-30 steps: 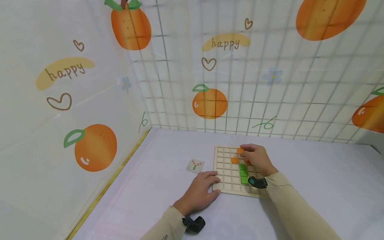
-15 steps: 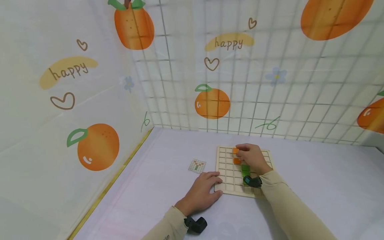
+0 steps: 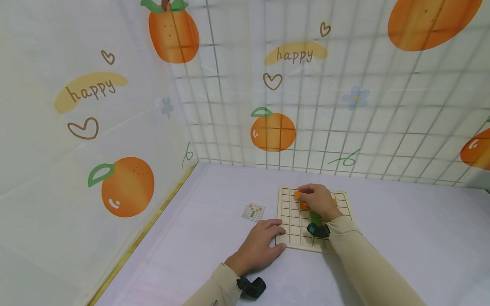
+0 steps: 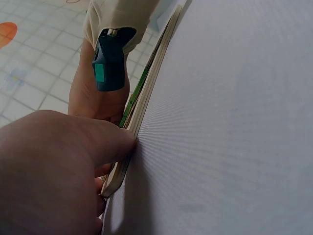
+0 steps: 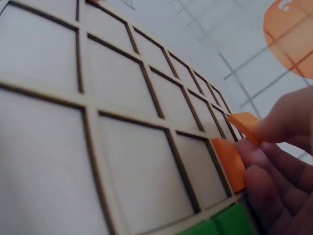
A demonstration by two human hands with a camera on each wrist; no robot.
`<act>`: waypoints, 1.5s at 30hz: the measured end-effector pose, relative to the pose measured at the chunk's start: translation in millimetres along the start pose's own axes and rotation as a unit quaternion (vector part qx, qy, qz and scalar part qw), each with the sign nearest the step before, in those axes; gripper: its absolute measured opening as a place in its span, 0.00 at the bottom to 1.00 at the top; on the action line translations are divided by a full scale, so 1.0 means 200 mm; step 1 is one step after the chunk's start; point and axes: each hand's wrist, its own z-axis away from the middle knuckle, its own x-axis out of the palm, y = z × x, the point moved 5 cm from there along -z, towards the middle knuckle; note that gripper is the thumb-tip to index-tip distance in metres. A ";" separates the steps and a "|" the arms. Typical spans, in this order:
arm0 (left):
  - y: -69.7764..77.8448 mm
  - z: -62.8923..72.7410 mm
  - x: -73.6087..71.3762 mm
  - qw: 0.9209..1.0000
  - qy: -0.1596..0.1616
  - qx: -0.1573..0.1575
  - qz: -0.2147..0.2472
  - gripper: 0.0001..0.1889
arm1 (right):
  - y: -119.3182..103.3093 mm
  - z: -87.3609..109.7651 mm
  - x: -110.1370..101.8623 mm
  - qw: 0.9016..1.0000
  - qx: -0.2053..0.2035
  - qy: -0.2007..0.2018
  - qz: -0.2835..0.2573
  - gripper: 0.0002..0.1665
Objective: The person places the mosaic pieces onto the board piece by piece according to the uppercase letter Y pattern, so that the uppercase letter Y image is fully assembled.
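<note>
A wooden grid board (image 3: 290, 233) lies on the table. My right hand (image 3: 318, 201) is over its far part and pinches an orange square tile (image 5: 246, 124) between thumb and fingers. The tile is tilted, just above the cells in the right wrist view. Another orange tile (image 5: 230, 164) sits in a cell below that hand, with green tiles (image 3: 315, 218) nearer to me. One more orange tile (image 3: 334, 202) shows right of the hand. My left hand (image 3: 257, 247) rests at the board's near left corner, its thumb (image 4: 115, 142) against the edge and its fingers fairly straight.
A small printed card (image 3: 253, 211) with a coloured grid pattern lies left of the board. White cloth covers the table (image 3: 206, 221). Curtains with printed oranges (image 3: 273, 132) stand behind and at the left. Each wrist wears a dark camera (image 3: 252, 287).
My right hand has moved left across the board's far rows with the orange tile. The left hand stays at the corner. The head view has turned slightly left.
</note>
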 end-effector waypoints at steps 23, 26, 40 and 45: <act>0.00 0.00 0.00 1.000 0.002 0.008 -0.002 0.17 | -0.03 0.00 0.04 0.995 -0.025 0.031 0.089 0.17; 0.00 0.00 0.00 1.000 0.001 0.006 0.000 0.17 | -0.03 0.00 0.04 0.995 -0.022 0.033 0.095 0.17; 0.01 0.00 0.00 1.000 -0.004 -0.001 -0.001 0.17 | -0.03 0.02 0.06 0.993 -0.033 0.027 0.108 0.16; 0.01 -0.01 -0.01 1.000 -0.007 -0.003 -0.002 0.17 | -0.03 0.01 0.06 0.993 -0.037 0.033 0.110 0.16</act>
